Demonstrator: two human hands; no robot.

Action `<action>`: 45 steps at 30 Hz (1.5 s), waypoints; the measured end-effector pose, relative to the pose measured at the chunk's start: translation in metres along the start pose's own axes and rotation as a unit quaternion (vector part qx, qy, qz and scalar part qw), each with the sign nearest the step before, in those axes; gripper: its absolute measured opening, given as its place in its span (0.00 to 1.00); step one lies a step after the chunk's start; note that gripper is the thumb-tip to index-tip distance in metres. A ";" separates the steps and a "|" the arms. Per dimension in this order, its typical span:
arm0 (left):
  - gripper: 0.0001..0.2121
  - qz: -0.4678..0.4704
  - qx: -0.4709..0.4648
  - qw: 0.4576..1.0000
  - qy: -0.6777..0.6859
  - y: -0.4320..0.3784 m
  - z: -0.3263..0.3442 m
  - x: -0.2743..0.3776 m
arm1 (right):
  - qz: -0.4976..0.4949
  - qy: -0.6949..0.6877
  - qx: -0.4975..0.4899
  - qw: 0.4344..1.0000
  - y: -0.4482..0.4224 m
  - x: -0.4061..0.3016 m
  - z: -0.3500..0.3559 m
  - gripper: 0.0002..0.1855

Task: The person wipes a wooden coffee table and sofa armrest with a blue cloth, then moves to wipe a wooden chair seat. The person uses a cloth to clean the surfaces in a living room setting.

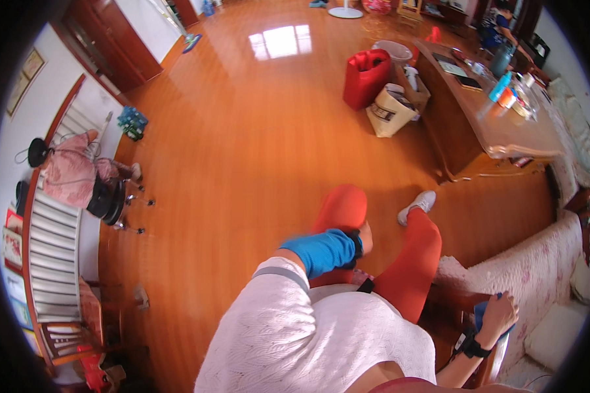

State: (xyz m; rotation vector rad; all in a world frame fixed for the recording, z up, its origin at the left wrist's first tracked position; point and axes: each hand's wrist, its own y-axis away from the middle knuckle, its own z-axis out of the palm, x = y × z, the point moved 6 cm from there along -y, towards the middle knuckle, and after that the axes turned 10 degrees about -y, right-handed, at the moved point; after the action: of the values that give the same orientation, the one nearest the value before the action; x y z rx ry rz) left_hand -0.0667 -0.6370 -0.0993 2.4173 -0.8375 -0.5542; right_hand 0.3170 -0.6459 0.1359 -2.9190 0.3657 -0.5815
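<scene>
My left hand [367, 238] is by the inner side of my raised knee in orange trousers [344, 209]; a blue knitted sleeve [324, 251] covers the forearm, with a dark band at the wrist. Its fingers are mostly hidden. At the lower right, my right hand [502, 313] is closed around a blue cloth [482, 314] over the arm of a wooden chair, beside the floral sofa. A black strap with a small device [474, 348] is on that wrist. My other leg reaches forward, ending in a white shoe [417, 207].
A wooden desk [511, 127] bears bottles and a phone. Beside it stand a red bag [366, 78] and a cream bag [389, 114]. A sofa [526, 255] lies right. One person [73, 169] sits at the left by a white radiator [54, 250]; another [499, 29] is far right.
</scene>
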 end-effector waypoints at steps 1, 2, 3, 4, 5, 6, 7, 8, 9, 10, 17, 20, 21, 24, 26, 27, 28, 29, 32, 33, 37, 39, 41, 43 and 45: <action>0.17 0.041 -0.024 0.998 0.048 0.005 0.000 0.015 | 0.009 0.005 -0.006 1.000 0.001 0.001 0.000 0.15; 0.17 0.075 -0.044 0.992 0.086 0.008 -0.002 0.028 | 0.011 0.009 -0.001 1.000 0.002 0.002 0.002 0.15; 0.18 0.098 -0.057 0.986 0.121 0.011 0.002 0.040 | 0.005 0.015 0.010 1.000 0.002 -0.001 0.002 0.15; 0.19 0.122 -0.066 0.981 0.139 0.009 0.000 0.047 | 0.011 0.018 0.016 1.000 0.003 0.000 0.002 0.16; 0.20 0.140 -0.073 0.976 0.149 -0.001 0.007 0.052 | 0.016 0.021 0.012 1.000 0.003 0.001 0.003 0.16; 0.21 0.157 -0.078 0.973 0.148 -0.018 0.024 0.058 | 0.022 0.024 0.006 0.999 0.004 0.001 0.004 0.16; 0.21 0.170 -0.088 0.969 0.153 -0.044 0.060 0.067 | 0.010 0.023 0.005 1.000 0.000 -0.007 0.004 0.16; 0.20 0.136 -0.071 0.955 0.253 -0.070 0.114 0.076 | -0.017 0.018 0.001 1.000 -0.010 -0.025 0.007 0.15; 0.20 0.158 -0.064 0.958 0.232 -0.082 0.100 0.077 | 0.004 0.036 -0.008 0.999 -0.008 -0.017 0.007 0.15; 0.20 0.168 -0.064 0.960 0.216 -0.076 0.079 0.069 | 0.014 0.045 -0.016 0.999 -0.006 -0.014 0.007 0.15; 0.17 0.170 -0.016 0.972 0.160 -0.092 0.083 0.060 | 0.011 0.057 -0.055 0.997 -0.013 -0.025 0.017 0.13; 0.14 0.193 -0.079 0.962 0.175 -0.033 -0.003 0.013 | 0.040 0.052 -0.072 0.995 -0.012 -0.021 0.018 0.12; 0.13 0.197 -0.150 0.954 0.168 -0.005 -0.041 -0.014 | 0.054 0.045 -0.068 0.995 -0.008 -0.015 0.018 0.12; 0.15 0.256 -0.153 0.879 0.373 0.044 -0.021 -0.059 | 0.014 0.028 -0.052 0.998 -0.014 -0.038 0.015 0.11; 0.18 0.215 -0.183 0.826 0.488 0.070 -0.003 -0.089 | 0.013 0.029 -0.050 0.998 -0.016 -0.040 0.018 0.11; 0.20 0.191 -0.186 0.807 0.528 0.085 0.000 -0.103 | 0.020 0.025 -0.053 0.998 -0.015 -0.038 0.024 0.12; 0.23 0.127 -0.213 0.807 0.536 0.100 -0.005 -0.113 | 0.025 0.027 -0.053 0.998 -0.015 -0.034 0.027 0.12; 0.24 0.089 -0.212 0.806 0.546 0.106 0.012 -0.121 | 0.030 0.027 -0.053 0.998 -0.016 -0.034 0.030 0.12; 0.28 -0.032 -0.172 0.813 0.555 0.124 0.077 -0.129 | 0.025 0.055 -0.094 0.994 -0.018 -0.037 0.041 0.13; 0.30 -0.076 -0.176 0.787 0.587 0.132 0.104 -0.126 | 0.020 0.063 -0.105 0.992 -0.019 -0.040 0.042 0.13; 0.34 -0.109 -0.139 0.634 0.753 0.162 0.149 -0.090 | 0.003 0.101 -0.140 0.985 -0.021 -0.046 0.052 0.13; 0.38 -0.091 -0.147 0.600 0.781 0.165 0.153 -0.084 | 0.002 0.113 -0.152 0.982 -0.025 -0.044 0.070 0.13; 0.40 -0.025 -0.167 0.589 0.790 0.168 0.147 -0.084 | 0.003 0.119 -0.164 0.979 -0.024 -0.041 0.083 0.13; 0.35 -0.057 -0.145 0.650 0.744 0.162 0.117 -0.111 | -0.004 0.136 -0.137 0.981 -0.018 -0.036 0.087 0.14; 0.32 -0.057 -0.151 0.698 0.698 0.155 0.100 -0.133 | 0.012 0.131 -0.171 0.976 -0.019 -0.036 0.097 0.13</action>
State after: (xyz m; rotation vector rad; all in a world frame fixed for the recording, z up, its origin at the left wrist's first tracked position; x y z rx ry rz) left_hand -0.2847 -0.6878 -0.0586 1.7832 0.1125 1.0022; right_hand 0.3266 -0.6094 0.0377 -3.1580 0.5851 -0.9950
